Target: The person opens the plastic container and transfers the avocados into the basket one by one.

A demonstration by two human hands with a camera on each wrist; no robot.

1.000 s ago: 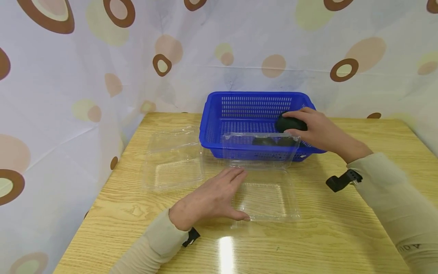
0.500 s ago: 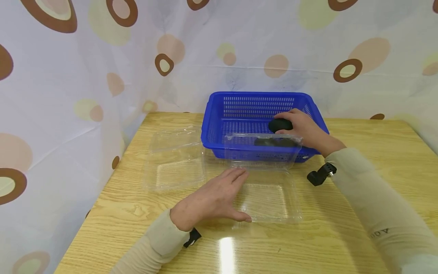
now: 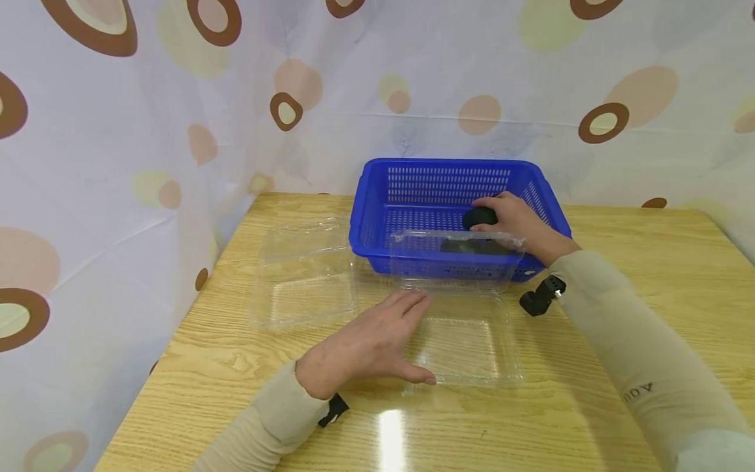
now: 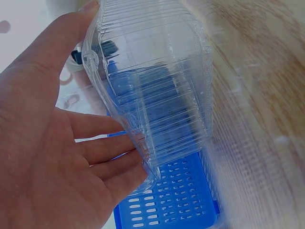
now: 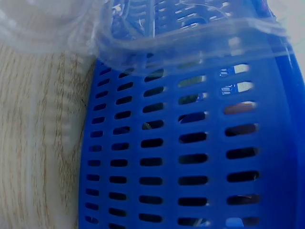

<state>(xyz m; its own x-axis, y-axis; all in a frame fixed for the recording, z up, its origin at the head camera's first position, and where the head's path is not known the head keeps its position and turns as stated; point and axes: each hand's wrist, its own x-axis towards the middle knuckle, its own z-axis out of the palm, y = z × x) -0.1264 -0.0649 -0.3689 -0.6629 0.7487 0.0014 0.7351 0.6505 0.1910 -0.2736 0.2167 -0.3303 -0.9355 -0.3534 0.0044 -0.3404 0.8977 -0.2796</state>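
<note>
My right hand (image 3: 512,219) reaches into the blue slotted basket (image 3: 370,196) and grips a smooth dark green, avocado-like fruit (image 3: 479,217), thumb on the near side. More dark fruit (image 3: 466,246) shows through the raised lid of a clear hinged plastic box (image 3: 457,341) in front of the basket. My left hand (image 3: 371,344) rests at that box's left side, thumb spread near the front corner and fingers along the back. In the left wrist view its fairly straight fingers touch the box's rim (image 4: 119,114). The right wrist view shows the basket's slotted wall (image 5: 190,143); the right hand is outside it.
A second clear plastic box (image 3: 307,295), lid raised, stands left of the first on the wooden table (image 3: 212,387). Behind and to the left hangs a patterned white curtain (image 3: 413,78). The basket stands close to the back curtain.
My right hand has moved left and slightly lower within the basket, with the dark fruit in its grip. My left hand stays at the box's side.
</note>
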